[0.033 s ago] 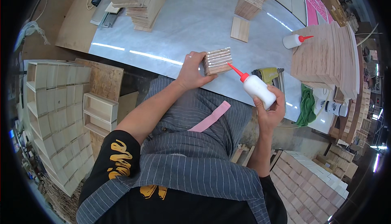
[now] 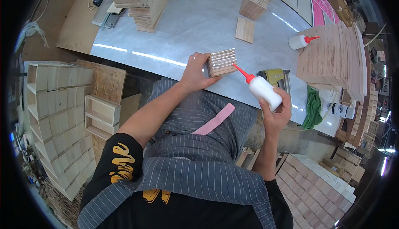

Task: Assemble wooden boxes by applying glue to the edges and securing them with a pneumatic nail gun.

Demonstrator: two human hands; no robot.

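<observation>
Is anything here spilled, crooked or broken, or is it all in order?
Nothing stands out. The left hand steadies a small stack of wooden slats at the table edge; the right hand points a glue bottle at it. No spill shows.

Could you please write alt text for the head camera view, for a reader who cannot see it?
Seen from above, a person at a pale worktable holds a stack of thin wooden slats on edge with the left hand, while the right hand points a white glue bottle with a red nozzle at the stack. More wood stacks and a second glue bottle sit on the table.
</observation>
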